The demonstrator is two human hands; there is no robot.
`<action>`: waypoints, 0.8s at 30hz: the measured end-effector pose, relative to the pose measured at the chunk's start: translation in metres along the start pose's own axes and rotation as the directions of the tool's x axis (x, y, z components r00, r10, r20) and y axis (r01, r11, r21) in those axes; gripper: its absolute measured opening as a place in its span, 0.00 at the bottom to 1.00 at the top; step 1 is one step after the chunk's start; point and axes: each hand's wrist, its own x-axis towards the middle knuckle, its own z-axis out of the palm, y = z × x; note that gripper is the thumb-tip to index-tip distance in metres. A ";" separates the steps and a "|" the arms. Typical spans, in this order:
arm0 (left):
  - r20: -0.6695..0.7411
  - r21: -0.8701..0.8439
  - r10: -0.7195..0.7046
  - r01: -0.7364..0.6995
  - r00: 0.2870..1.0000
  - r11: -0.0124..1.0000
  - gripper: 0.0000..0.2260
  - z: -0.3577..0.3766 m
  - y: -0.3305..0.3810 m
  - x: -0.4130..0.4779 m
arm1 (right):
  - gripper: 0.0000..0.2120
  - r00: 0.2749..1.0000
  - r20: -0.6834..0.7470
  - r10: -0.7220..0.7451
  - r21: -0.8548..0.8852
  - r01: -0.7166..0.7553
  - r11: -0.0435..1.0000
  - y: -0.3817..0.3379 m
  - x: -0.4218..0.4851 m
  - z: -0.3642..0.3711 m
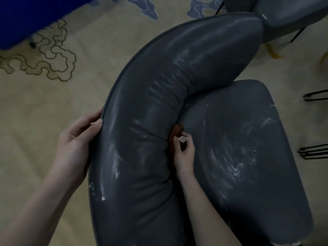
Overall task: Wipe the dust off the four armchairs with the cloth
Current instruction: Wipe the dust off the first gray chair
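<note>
Pinching the cloth [177, 133], right hand [184, 153] fingers; left hand [76, 144] fingers round armchair [150, 96] rim.

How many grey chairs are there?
2. Near armchair in the middle; far armchair at the top right. Black legs at the right edge may belong to more.

Left hand [76, 144]: forearm extends from lower left, thumb and fingers clasping the armchair [142, 121] rim. Right hand [183, 153]: forearm reaches up from below, fingers curled, pinching the cloth [177, 133]. Both forearms bare, well apart.
</note>
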 end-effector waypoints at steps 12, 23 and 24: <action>-0.013 0.039 0.050 -0.049 0.999 0.998 0.12 -0.003 -0.006 0.004 | 0.08 0.967 0.157 0.202 -0.191 -0.171 0.967 0.080 0.053 0.018; -0.016 0.077 0.083 -0.081 0.996 0.994 0.17 -0.005 -0.012 0.005 | 0.09 0.940 0.193 0.282 -0.381 -0.193 0.904 0.104 0.062 0.019; -0.018 0.084 0.084 -0.082 0.996 0.993 0.17 -0.006 -0.012 0.005 | 0.09 0.932 0.194 0.306 -0.361 -0.223 0.906 0.107 0.063 0.020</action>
